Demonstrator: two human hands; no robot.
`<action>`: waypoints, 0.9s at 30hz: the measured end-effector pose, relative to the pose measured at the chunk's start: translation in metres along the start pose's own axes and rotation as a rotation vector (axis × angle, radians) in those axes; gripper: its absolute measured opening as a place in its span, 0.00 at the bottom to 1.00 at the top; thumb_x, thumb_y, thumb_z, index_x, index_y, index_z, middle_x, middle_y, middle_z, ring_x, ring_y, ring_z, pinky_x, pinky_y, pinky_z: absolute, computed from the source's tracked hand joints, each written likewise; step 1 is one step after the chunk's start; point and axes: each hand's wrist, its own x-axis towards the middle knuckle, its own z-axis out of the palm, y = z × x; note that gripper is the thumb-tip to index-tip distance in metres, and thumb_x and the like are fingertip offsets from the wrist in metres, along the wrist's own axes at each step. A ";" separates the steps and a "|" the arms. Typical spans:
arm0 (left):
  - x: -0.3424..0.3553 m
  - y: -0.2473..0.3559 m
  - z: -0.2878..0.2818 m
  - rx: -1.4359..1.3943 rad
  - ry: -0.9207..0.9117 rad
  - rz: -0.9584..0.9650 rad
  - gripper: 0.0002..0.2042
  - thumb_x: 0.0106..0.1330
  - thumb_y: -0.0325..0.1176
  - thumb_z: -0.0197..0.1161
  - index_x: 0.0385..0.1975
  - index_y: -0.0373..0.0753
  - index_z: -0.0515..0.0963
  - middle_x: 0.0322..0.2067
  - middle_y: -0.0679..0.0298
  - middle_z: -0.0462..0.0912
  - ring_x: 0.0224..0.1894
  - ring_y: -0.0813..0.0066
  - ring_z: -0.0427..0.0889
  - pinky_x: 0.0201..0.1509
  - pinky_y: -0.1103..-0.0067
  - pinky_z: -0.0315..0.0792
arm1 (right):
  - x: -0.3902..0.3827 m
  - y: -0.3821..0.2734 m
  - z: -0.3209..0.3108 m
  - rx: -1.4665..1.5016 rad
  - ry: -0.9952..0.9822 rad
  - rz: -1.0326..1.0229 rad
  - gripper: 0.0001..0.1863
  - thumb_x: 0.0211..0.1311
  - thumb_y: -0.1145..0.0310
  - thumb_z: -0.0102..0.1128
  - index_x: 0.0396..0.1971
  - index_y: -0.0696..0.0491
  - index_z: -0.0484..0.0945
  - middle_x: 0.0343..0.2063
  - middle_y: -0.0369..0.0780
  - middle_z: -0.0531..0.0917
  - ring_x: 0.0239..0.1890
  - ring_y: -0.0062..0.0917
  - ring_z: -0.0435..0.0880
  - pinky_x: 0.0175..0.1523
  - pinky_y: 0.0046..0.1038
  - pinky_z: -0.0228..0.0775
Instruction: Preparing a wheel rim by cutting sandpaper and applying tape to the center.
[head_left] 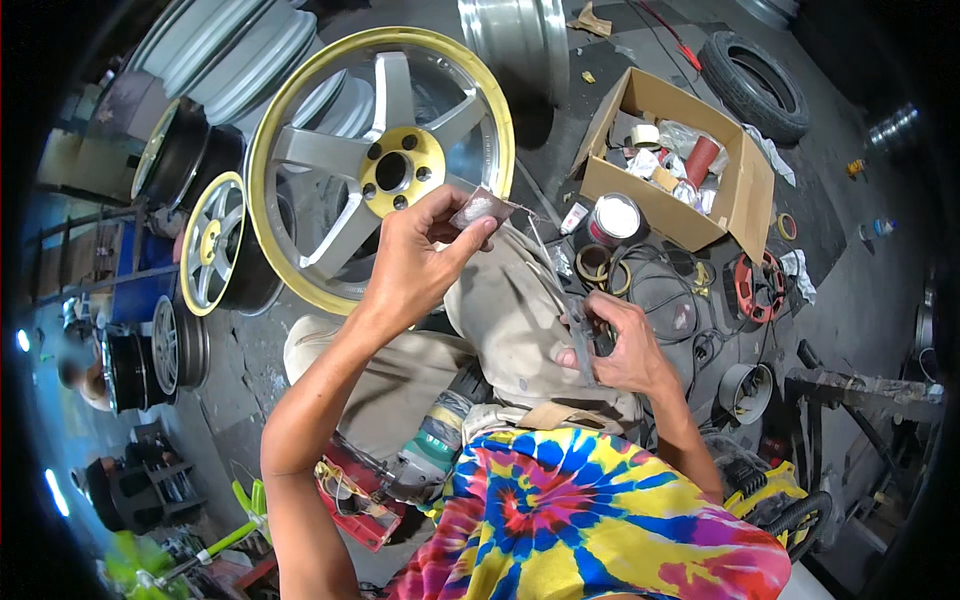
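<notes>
My left hand [430,240] is raised above my knees. Its thumb and fingers pinch a small brownish square of sandpaper [480,208] with a pale smear on it. Lower and to the right, my right hand [628,345] is closed around a thin grey strip [577,345]. The strip's narrow end reaches up toward the sandpaper; whether the two are joined I cannot tell. Behind my left hand stands a large five-spoke wheel rim [393,90], grey with yellowish lip and hub. A teal power tool [432,445] lies against my lap.
An open cardboard box [650,205] holds rolls and crumpled paper. Beside it are an open can [614,218], tape rolls [592,262], tangled cables [665,300] and a red reel [758,287]. A tyre [755,85] lies at far right. More rims [213,245] stand left; a green fan [140,560] is lower left.
</notes>
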 end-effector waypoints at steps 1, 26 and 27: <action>-0.001 -0.001 -0.001 0.035 0.035 0.029 0.08 0.73 0.28 0.68 0.43 0.29 0.81 0.34 0.63 0.88 0.36 0.81 0.87 0.44 0.80 0.81 | 0.003 -0.004 0.004 0.028 0.020 0.020 0.30 0.48 0.48 0.83 0.32 0.59 0.79 0.25 0.40 0.78 0.25 0.28 0.76 0.32 0.32 0.69; -0.004 0.005 -0.001 0.466 0.222 0.522 0.09 0.63 0.20 0.69 0.42 0.33 0.81 0.36 0.54 0.85 0.37 0.52 0.87 0.40 0.67 0.80 | 0.015 -0.014 0.018 0.601 -0.166 0.241 0.16 0.67 0.61 0.73 0.41 0.59 0.83 0.25 0.33 0.84 0.25 0.14 0.83 0.30 0.18 0.70; -0.004 0.005 -0.001 0.481 0.209 0.526 0.09 0.63 0.20 0.68 0.42 0.34 0.80 0.36 0.54 0.85 0.37 0.51 0.86 0.41 0.66 0.80 | 0.015 -0.014 0.020 0.644 -0.143 0.246 0.15 0.67 0.61 0.74 0.39 0.59 0.83 0.25 0.33 0.84 0.24 0.14 0.83 0.29 0.17 0.69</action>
